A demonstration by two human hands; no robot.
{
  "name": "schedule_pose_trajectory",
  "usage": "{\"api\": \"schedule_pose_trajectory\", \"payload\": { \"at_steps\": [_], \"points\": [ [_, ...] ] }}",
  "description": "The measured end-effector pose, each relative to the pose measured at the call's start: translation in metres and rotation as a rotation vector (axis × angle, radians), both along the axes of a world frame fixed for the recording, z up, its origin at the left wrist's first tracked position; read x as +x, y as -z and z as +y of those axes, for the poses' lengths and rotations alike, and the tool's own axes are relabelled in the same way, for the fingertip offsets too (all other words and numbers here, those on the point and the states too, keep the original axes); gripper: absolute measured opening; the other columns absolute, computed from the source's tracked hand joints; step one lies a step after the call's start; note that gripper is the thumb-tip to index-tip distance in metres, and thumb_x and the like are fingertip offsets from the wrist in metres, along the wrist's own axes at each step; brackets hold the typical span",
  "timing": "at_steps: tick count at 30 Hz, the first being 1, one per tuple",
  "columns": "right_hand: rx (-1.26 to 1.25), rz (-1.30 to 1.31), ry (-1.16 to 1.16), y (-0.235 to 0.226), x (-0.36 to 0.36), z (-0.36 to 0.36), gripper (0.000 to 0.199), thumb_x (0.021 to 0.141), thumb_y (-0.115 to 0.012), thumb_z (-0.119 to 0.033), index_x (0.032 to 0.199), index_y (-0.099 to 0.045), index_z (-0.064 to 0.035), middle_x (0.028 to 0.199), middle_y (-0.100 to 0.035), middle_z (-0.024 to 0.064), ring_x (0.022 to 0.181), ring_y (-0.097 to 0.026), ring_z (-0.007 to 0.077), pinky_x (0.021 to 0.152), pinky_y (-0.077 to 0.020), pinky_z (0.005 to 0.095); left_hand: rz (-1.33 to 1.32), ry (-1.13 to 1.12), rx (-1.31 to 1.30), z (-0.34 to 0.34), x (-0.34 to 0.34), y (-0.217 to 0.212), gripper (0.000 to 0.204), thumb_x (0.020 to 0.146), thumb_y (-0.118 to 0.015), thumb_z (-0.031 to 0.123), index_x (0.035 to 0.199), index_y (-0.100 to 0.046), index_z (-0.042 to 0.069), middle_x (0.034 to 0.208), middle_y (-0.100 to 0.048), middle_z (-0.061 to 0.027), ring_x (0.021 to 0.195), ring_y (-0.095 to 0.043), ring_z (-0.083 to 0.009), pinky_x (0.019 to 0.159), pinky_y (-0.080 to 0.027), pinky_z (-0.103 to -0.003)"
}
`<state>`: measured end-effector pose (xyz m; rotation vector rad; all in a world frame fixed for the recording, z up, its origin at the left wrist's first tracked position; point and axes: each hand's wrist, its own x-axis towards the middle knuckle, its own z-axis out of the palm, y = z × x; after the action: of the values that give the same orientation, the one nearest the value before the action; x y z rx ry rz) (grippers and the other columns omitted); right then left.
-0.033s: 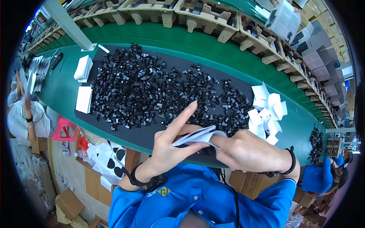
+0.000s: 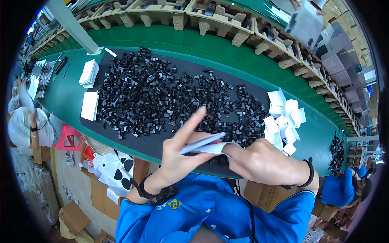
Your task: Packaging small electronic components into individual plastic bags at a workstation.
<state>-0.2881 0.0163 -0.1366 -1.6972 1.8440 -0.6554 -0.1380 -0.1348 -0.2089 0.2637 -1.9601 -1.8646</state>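
Above the front edge of the bench, my left hand (image 2: 178, 156) grips a folded white paper (image 2: 204, 142) between thumb and fingers, its index finger pointing up and away. My right hand (image 2: 253, 160) is closed on the paper's right end, where a white flap curls beside the fingertips. Whether anything lies inside the fold cannot be seen. Just beyond both hands spreads a large heap of small black plastic parts (image 2: 162, 93) on a dark mat (image 2: 137, 142). To the right of the heap lies a loose pile of folded white papers (image 2: 279, 121).
Two stacks of white paper (image 2: 89, 106) sit at the mat's left end. A row of beige moulded trays (image 2: 221, 18) runs along the far side. A grey post (image 2: 73, 26) rises at the far left. Co-workers sit at left (image 2: 30, 127) and right (image 2: 338, 188).
Both my hands have shifted slightly left with the paper. Its fold now looks flatter, with more of the right flap showing. At left, the co-worker's hand and paper have moved.
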Motion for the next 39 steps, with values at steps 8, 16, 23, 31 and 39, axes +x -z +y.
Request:
{"api": "schedule_pose_trajectory", "payload": {
  "at_steps": [8, 16, 23, 31, 39],
  "points": [
    [-0.654, -0.084, 0.227, 0.046, 0.004, 0.009, 0.040, 0.072, -0.075, -0.011, 0.109, -0.065, -0.0032, 0.071, -0.063, 0.0044, 0.064, -0.058, 0.0197, 0.052, -0.0465, 0.0288, 0.075, -0.045, 0.156, 0.016, 0.002, -0.012, 0.075, 0.077, -0.072, -0.003, 0.140, -0.032, -0.003, 0.111, -0.064, -0.0135, 0.095, -0.064, -0.0154, 0.083, -0.052, -0.027],
    [-0.749, 0.579, 0.079, 0.055, -0.009, 0.021, 0.036, 0.065, -0.072, -0.007, 0.101, -0.070, -0.0058, 0.083, -0.062, 0.0019, 0.066, -0.051, 0.0131, 0.052, -0.0396, 0.0218, -0.079, 0.073, 0.368, 0.011, -0.010, 0.002, 0.055, 0.080, -0.067, -0.001, 0.131, -0.046, -0.004, 0.106, -0.066, -0.0123, 0.097, -0.062, -0.0139, 0.077, -0.053, -0.027],
    [-0.746, 1.030, 0.084, 0.042, 0.006, 0.028, 0.040, 0.067, -0.067, -0.010, 0.107, -0.069, -0.0105, 0.092, -0.062, 0.0006, 0.067, -0.049, 0.0127, 0.051, -0.0405, 0.0225, -0.176, 0.040, 0.486, 0.010, -0.012, -0.009, 0.048, 0.080, -0.069, 0.001, 0.124, -0.052, -0.003, 0.098, -0.068, -0.0102, 0.083, -0.064, -0.0115, 0.071, -0.053, -0.025],
    [-0.291, -0.215, 0.472, 0.018, 0.009, 0.024, 0.029, 0.069, -0.074, -0.007, 0.098, -0.071, -0.0062, 0.088, -0.064, 0.0043, 0.071, -0.056, 0.0144, 0.048, -0.0401, 0.0238, -0.219, 0.047, 0.394, 0.007, -0.010, -0.017, 0.052, 0.078, -0.073, 0.002, 0.125, -0.052, -0.003, 0.097, -0.068, -0.0099, 0.083, -0.063, -0.0105, 0.072, -0.052, -0.023],
    [-0.562, -0.047, 0.209, 0.051, -0.011, 0.015, 0.016, 0.070, -0.078, -0.009, 0.084, -0.072, -0.0028, 0.074, -0.064, 0.0069, 0.070, -0.059, 0.0178, 0.052, -0.0427, 0.0274, -0.035, 0.011, 0.182, 0.017, -0.011, -0.018, 0.055, 0.075, -0.075, 0.002, 0.125, -0.051, -0.006, 0.095, -0.068, -0.0136, 0.085, -0.065, -0.0147, 0.069, -0.055, -0.026]
  ]
}}
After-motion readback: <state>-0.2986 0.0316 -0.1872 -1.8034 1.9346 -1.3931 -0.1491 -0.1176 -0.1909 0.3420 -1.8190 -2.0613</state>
